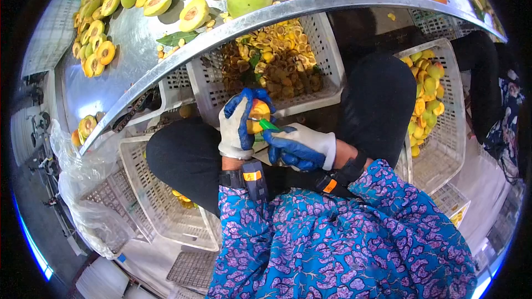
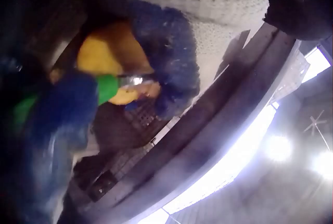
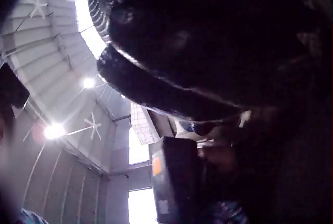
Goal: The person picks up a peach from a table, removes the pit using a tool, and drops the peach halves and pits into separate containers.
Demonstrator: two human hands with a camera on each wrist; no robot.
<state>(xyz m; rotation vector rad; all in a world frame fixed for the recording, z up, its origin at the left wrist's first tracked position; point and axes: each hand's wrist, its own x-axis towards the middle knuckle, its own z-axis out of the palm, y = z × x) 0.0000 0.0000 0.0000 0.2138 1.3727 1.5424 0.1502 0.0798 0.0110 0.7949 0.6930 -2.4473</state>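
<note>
My left hand (image 1: 237,124), in a white knit glove with blue coating, grips a cut yellow peach (image 1: 259,109) above my lap. My right hand (image 1: 302,147), gloved alike, holds a green-handled tool (image 1: 268,125). In the left wrist view, the tool's short metal end (image 2: 132,81) meets the flesh of the peach (image 2: 96,54), beside the blue fingers (image 2: 171,57) of the left hand. The exact shape of the metal end is hidden in the fruit. In the right wrist view, the right glove (image 3: 171,78) is mostly dark and hides its own work.
A metal table (image 1: 130,77) with peach halves and whole peaches curves across the front. Under its edge, a white crate (image 1: 332,61) holds scraps and pits. Another crate (image 1: 451,133) with peach pieces stands right of my knee; a third crate (image 1: 160,210) is at left.
</note>
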